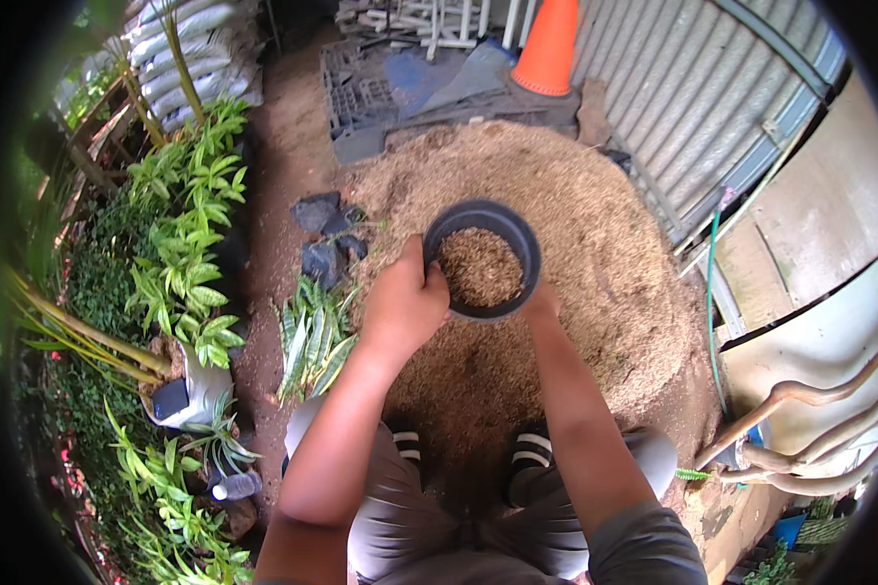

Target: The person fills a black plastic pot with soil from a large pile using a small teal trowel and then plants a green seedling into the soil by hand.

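A round black plastic plant pot [483, 311] is held up in front of me, partly filled with a loose tan husk-like material [481, 267]. My left hand [408, 300] grips its left side, the thumb against the wall near the rim. On the lower right side, my right hand [543, 301] is at the pot; its fingers are mostly hidden behind and beneath it. Below the pot spreads a broad heap of the same tan material [585, 219] on the ground.
Snake plant leaves [314, 340] and black plastic bags [325, 238] lie left of the heap. Leafy potted plants [197, 270] line the left side. An orange traffic cone [549, 51] stands behind, near corrugated metal sheeting [673, 102]. Bare branches [783, 398] lean at right.
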### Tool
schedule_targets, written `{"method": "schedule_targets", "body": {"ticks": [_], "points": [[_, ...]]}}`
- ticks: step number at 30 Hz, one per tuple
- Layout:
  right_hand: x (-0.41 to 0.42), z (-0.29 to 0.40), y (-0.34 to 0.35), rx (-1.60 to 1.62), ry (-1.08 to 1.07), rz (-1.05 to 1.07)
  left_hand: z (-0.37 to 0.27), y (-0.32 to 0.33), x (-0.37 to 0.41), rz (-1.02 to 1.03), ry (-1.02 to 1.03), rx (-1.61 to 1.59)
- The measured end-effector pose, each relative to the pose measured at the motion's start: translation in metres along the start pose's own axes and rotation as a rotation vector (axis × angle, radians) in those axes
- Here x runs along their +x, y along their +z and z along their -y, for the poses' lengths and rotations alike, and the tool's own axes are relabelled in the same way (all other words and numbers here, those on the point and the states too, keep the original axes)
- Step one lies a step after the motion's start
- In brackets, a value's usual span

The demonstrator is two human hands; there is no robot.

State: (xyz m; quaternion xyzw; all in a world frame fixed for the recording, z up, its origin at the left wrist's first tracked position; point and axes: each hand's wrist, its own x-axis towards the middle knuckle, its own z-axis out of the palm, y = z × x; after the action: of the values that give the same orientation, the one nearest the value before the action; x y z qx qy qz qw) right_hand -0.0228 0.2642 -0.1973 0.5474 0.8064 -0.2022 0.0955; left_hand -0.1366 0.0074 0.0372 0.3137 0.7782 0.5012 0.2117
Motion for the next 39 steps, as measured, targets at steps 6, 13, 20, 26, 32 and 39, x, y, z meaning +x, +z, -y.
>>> {"method": "schedule_targets", "body": {"ticks": [6,13,20,26,32,39], "points": [[-0.013,-0.054,-0.009,0.131,0.001,-0.088,0.013,0.014,0.021,-0.052,0.123,0.134],[-0.006,-0.062,-0.032,0.586,-0.010,-0.287,0.002,0.015,0.023,0.028,0.064,-0.027],[-0.074,-0.017,-0.143,1.325,-0.118,-0.258,0.019,0.013,0.023,0.031,0.010,-0.091],[-0.091,-0.013,-0.110,1.356,-0.015,-0.242,0.022,0.011,0.034,-0.040,0.021,-0.076],[-0.093,-0.052,-0.041,1.166,0.141,-0.086,0.032,0.009,0.043,-0.010,-0.011,-0.061],[-0.102,-0.047,-0.006,0.707,0.189,0.065,0.022,0.009,0.039,-0.050,-0.007,-0.058]]}}
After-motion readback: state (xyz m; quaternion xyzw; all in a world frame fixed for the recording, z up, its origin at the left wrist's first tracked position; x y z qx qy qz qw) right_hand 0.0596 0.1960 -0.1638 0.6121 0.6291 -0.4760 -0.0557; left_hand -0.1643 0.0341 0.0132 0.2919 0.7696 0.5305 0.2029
